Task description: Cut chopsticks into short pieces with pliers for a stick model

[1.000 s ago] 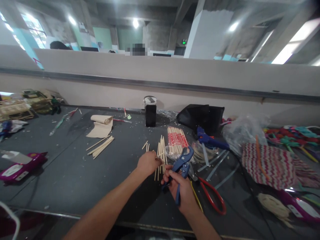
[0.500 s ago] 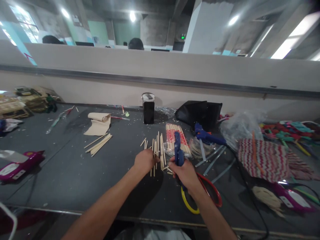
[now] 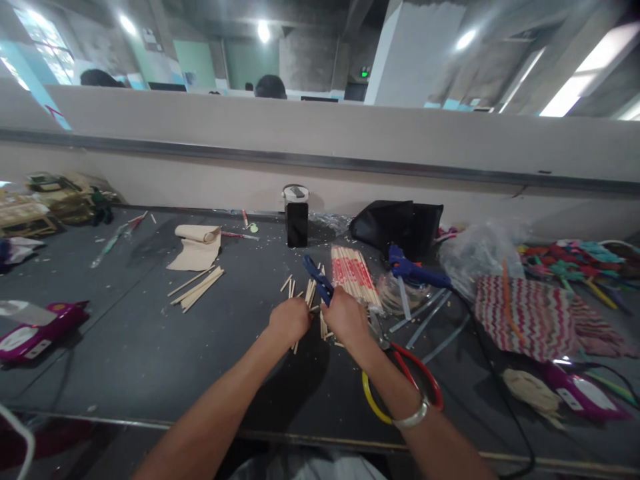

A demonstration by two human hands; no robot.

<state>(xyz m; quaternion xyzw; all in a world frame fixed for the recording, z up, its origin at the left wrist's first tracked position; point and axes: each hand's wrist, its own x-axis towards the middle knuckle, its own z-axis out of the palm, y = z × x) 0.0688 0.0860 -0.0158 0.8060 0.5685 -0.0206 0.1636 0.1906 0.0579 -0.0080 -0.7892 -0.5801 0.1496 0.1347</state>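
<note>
My left hand is closed over thin wooden sticks at the middle of the table, and a short stick end shows beside its fingertips. My right hand grips a blue tool, which tilts up and to the left; its working end is hidden, so I cannot tell its exact kind. The two hands almost meet over the loose sticks. Beneath my right forearm lie large scissors with a red and yellow handle.
A packet of sticks and a blue glue gun lie right of my hands. Several clear glue sticks are beside the glue gun's cable. A black-fronted container stands at the back. Leftward are a cloth roll and more sticks.
My right hand has moved left and slightly up, close to my left hand. The blue tool has gone from upright to leaning left. My left hand has stayed nearly in place.
</note>
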